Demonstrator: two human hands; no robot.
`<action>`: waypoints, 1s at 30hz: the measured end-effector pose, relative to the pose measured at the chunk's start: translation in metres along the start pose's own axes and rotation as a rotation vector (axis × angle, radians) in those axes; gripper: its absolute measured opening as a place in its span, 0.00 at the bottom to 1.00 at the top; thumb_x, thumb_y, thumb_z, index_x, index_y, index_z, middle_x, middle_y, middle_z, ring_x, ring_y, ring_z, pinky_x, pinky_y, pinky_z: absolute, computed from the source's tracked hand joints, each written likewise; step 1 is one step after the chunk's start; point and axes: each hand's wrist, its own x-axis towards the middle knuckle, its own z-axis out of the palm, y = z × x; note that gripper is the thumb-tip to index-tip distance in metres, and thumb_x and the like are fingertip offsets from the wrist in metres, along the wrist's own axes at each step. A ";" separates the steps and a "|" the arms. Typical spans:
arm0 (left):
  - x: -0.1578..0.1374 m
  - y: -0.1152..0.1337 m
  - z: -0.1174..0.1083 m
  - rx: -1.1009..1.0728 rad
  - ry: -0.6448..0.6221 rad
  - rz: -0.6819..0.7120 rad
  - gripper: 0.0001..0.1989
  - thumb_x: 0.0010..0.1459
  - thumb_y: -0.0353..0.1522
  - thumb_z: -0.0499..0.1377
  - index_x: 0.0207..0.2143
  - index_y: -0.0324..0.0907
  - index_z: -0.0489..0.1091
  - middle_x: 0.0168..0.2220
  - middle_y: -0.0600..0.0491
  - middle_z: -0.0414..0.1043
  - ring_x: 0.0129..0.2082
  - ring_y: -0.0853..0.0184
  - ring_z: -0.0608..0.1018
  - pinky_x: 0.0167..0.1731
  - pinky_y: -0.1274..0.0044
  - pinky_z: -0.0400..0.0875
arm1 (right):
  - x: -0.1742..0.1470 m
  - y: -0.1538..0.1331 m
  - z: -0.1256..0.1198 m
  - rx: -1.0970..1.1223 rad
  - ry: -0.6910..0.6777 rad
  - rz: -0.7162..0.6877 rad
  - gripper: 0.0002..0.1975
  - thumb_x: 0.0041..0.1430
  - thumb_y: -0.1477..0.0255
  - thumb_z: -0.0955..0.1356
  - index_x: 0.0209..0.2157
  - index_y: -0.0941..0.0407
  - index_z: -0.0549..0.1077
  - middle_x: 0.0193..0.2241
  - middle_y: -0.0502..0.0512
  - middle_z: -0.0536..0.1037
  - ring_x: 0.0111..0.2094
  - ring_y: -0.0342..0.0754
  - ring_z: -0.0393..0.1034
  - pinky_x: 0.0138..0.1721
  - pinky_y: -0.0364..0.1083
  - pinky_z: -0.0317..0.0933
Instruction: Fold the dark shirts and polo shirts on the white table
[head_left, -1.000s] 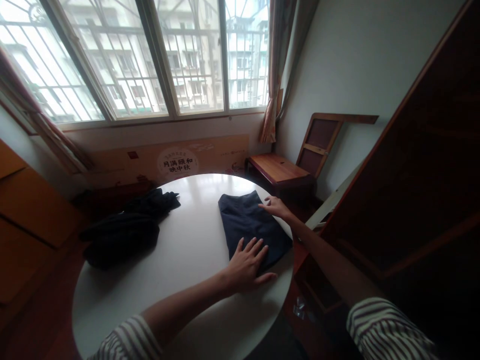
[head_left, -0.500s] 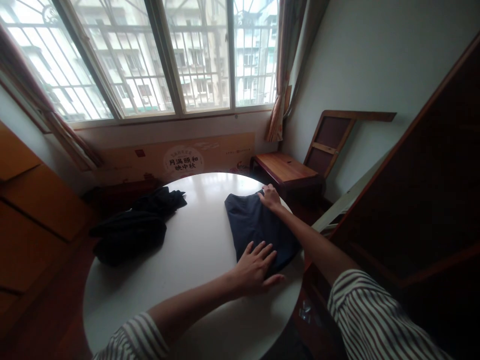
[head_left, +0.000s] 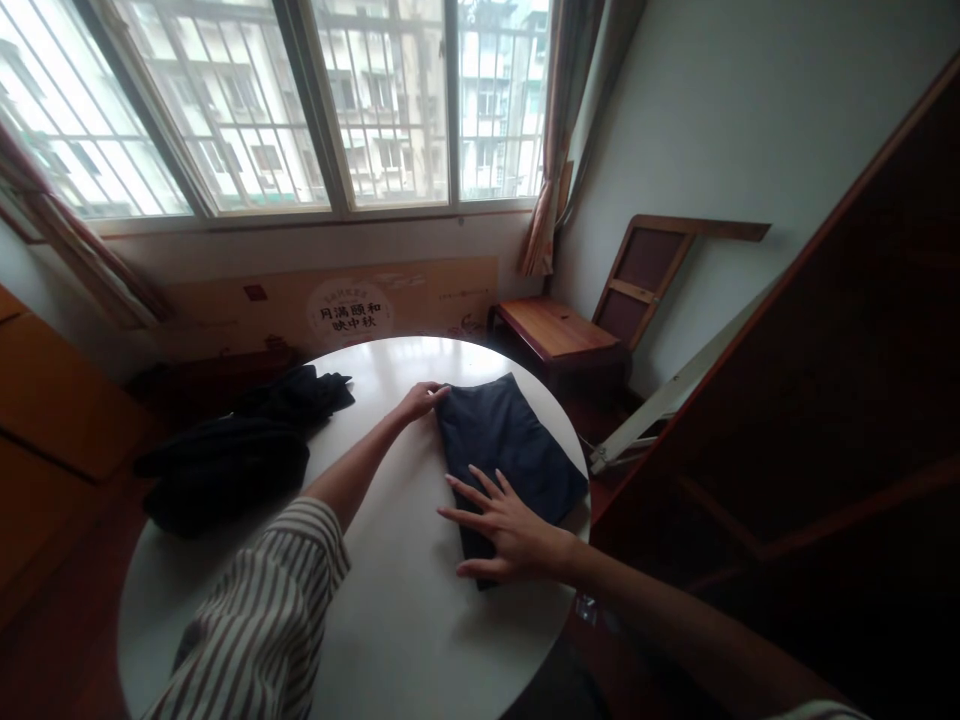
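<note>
A folded navy garment (head_left: 510, 430) lies flat on the right side of the round white table (head_left: 382, 560); its exact kind is not plain from the folds. At its far left corner my left hand (head_left: 424, 401) is closed, pinching the cloth between thumb and fingers. My right hand (head_left: 510, 535) rests palm down on the near part of the garment, fingers spread wide and its thumb close to the near edge. Across the table, to the left, sits a crumpled heap of black clothing (head_left: 232, 465), which neither hand touches.
Behind the table, at the right, stands a low wooden stool or side table (head_left: 559, 330) with a wooden frame (head_left: 645, 270) leaning by the wall. A large dark wooden panel (head_left: 847, 400) rises on the right. Orange cabinets (head_left: 52, 430) stand at the left.
My left hand has gone from the garment's near part to its far left corner and closed there. My right hand has come back from the far edge to lie spread on the near part.
</note>
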 end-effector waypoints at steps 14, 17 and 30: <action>0.033 0.018 0.013 0.220 -0.124 0.015 0.18 0.54 0.40 0.62 0.42 0.38 0.76 0.39 0.48 0.78 0.38 0.62 0.78 0.36 0.78 0.70 | -0.001 0.003 0.006 0.017 0.061 0.007 0.44 0.54 0.42 0.65 0.67 0.46 0.54 0.71 0.62 0.38 0.69 0.68 0.33 0.62 0.71 0.32; 0.035 0.032 0.030 0.296 -0.131 0.067 0.22 0.55 0.43 0.62 0.48 0.38 0.73 0.44 0.45 0.77 0.42 0.59 0.78 0.42 0.75 0.70 | -0.001 0.003 0.008 0.038 0.076 0.030 0.48 0.52 0.40 0.65 0.68 0.50 0.52 0.70 0.70 0.40 0.69 0.66 0.31 0.63 0.69 0.32; -0.009 -0.005 -0.037 0.482 -0.190 0.130 0.14 0.62 0.40 0.54 0.36 0.41 0.75 0.33 0.48 0.77 0.36 0.62 0.77 0.37 0.77 0.68 | 0.030 -0.040 0.019 0.176 0.021 -0.082 0.42 0.55 0.44 0.66 0.66 0.50 0.59 0.70 0.69 0.42 0.70 0.65 0.29 0.63 0.70 0.27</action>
